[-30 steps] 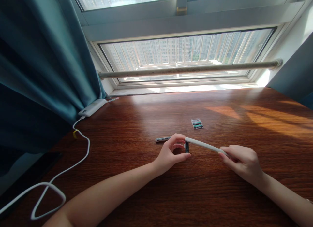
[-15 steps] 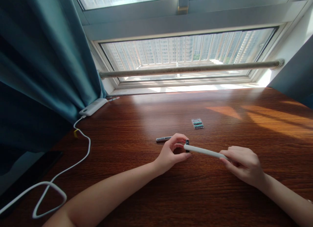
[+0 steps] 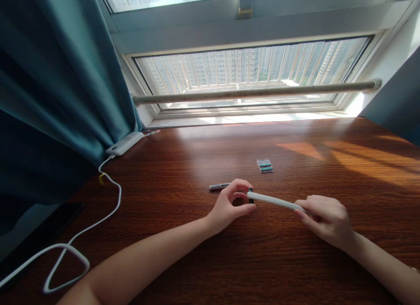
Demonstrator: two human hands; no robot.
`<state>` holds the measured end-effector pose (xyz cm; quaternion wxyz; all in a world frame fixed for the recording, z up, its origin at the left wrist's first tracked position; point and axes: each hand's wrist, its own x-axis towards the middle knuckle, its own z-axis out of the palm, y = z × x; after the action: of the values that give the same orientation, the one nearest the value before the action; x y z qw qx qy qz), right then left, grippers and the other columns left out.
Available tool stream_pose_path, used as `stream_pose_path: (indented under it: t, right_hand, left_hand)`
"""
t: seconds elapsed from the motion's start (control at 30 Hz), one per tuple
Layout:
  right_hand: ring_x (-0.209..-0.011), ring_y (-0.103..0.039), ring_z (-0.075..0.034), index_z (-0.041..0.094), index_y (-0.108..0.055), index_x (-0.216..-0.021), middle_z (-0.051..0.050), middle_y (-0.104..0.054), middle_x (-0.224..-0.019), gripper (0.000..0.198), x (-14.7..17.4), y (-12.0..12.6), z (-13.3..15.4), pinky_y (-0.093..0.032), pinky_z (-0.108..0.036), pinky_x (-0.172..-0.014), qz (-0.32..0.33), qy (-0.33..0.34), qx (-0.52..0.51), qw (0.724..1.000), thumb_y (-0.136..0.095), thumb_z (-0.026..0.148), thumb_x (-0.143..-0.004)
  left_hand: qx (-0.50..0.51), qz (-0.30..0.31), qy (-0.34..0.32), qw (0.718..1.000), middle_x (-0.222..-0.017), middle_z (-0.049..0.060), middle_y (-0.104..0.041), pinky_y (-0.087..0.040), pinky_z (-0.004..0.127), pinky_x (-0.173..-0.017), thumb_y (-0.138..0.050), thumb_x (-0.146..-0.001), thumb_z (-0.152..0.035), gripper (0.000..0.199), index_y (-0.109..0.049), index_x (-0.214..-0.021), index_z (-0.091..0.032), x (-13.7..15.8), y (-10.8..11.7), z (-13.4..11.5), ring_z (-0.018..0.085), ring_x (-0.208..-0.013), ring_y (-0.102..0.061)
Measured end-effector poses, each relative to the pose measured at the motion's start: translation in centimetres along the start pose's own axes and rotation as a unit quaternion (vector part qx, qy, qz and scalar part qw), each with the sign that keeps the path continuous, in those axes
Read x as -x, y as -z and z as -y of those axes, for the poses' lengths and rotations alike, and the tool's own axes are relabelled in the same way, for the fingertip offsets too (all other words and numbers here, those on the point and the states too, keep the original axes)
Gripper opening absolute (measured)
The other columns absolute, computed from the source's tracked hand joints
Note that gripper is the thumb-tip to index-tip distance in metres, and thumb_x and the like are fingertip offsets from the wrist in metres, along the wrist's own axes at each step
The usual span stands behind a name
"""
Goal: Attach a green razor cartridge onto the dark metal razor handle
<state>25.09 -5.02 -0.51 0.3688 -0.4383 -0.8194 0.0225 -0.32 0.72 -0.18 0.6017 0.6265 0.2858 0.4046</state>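
Observation:
My left hand (image 3: 229, 205) pinches a small dark rectangular piece (image 3: 251, 200) between thumb and fingers, holding it by its two ends. My right hand (image 3: 326, 217) is closed around one end of a slim white stick, like a handle (image 3: 274, 200). The stick's far end lies over the dark piece in the view; whether the two are joined I cannot tell. Just behind my left hand lies a grey and dark pen-shaped item (image 3: 218, 186), partly hidden by the fingers. Farther back sits a small clear plastic case (image 3: 264, 166) with dark and teal strips inside.
The brown wooden table (image 3: 183, 160) runs back to a window with a metal rail (image 3: 256, 93). At the back left a white box-shaped device (image 3: 124, 144) rests by the blue curtain (image 3: 82, 68), with a white cable (image 3: 120, 193) looping forward. A dark flat object lies at the left edge.
The white stick's far end has shifted slightly up in the view, and my right hand has risen a touch. My left hand stays almost still with the dark piece.

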Motion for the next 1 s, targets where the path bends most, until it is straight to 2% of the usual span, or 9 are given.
stream_pose_path:
  t: [0.1,0.33,0.43,0.6,0.8,0.9,1.0]
  right_hand:
    - [-0.043,-0.039,-0.007,0.017,-0.062,-0.077,0.005,-0.042,-0.048,0.005,0.1,-0.1,-0.1,-0.032,-0.023,-0.047,-0.021,-0.025,0.016,0.999,-0.057,0.018,-0.076]
    - [-0.043,-0.039,-0.007,0.017,-0.061,-0.078,0.005,-0.042,-0.049,0.005,0.1,0.0,-0.2,-0.031,-0.022,-0.046,0.002,0.002,0.006,1.0,-0.057,0.018,-0.075]
    - [-0.044,-0.039,-0.007,0.017,-0.061,-0.078,0.004,-0.042,-0.049,0.005,0.1,0.0,-0.2,-0.031,-0.023,-0.047,-0.002,0.001,0.008,1.0,-0.057,0.017,-0.075]
    - [-0.045,-0.039,-0.007,0.017,-0.061,-0.078,0.004,-0.042,-0.049,0.006,-0.1,0.0,-0.2,-0.03,-0.023,-0.047,0.009,0.014,0.02,1.0,-0.056,0.018,-0.076]
    - [-0.044,-0.039,-0.008,0.017,-0.061,-0.078,0.004,-0.043,-0.048,0.005,0.1,0.0,-0.2,-0.031,-0.023,-0.046,-0.01,0.017,0.015,1.0,-0.057,0.018,-0.075]
    - [-0.043,-0.039,-0.007,0.018,-0.06,-0.078,0.005,-0.042,-0.049,0.004,0.2,0.1,0.0,-0.032,-0.023,-0.046,-0.038,-0.011,0.019,0.999,-0.057,0.017,-0.075]
    - [-0.044,-0.042,-0.008,0.018,-0.06,-0.076,0.004,-0.047,-0.051,0.004,0.2,0.3,0.2,-0.033,-0.023,-0.048,-0.061,-0.044,0.038,0.996,-0.056,0.018,-0.076]
  left_hand:
    - [0.005,-0.004,-0.002,1.0,-0.102,0.006,-0.05,-0.042,0.028,-0.08,-0.069,-0.063,-0.022,0.031,-0.055,-0.09,-0.019,0.0,0.0,0.0,0.018,-0.097,-0.049]
    - [0.009,-0.015,0.018,1.0,-0.098,0.005,-0.053,-0.042,0.03,-0.084,-0.07,-0.062,-0.019,0.037,-0.055,-0.096,-0.019,0.0,0.1,0.1,0.017,-0.095,-0.052]
    - [0.062,-0.019,0.031,0.997,-0.095,0.004,-0.056,-0.044,0.031,-0.082,-0.07,-0.062,-0.014,0.039,-0.055,-0.097,-0.019,0.1,0.0,0.5,0.016,-0.09,-0.056]
    - [0.172,-0.003,0.07,0.983,-0.083,0.004,-0.065,-0.05,0.036,-0.074,-0.066,-0.067,-0.013,0.031,-0.056,-0.095,-0.016,0.1,-0.3,0.7,0.017,-0.075,-0.064]
    - [0.157,-0.026,0.117,0.98,-0.082,0.005,-0.068,-0.052,0.038,-0.073,-0.067,-0.066,-0.018,0.025,-0.059,-0.089,-0.012,0.0,-0.4,0.1,0.02,-0.068,-0.066]
    - [0.134,-0.023,0.13,0.982,-0.083,0.007,-0.068,-0.053,0.038,-0.072,-0.066,-0.067,-0.021,0.021,-0.061,-0.085,-0.01,0.1,-0.5,-0.2,0.02,-0.069,-0.066]
    - [0.129,-0.04,0.133,0.982,-0.085,0.007,-0.069,-0.053,0.04,-0.074,-0.066,-0.068,-0.022,0.024,-0.061,-0.088,-0.012,0.2,-0.7,-0.3,0.021,-0.071,-0.067]
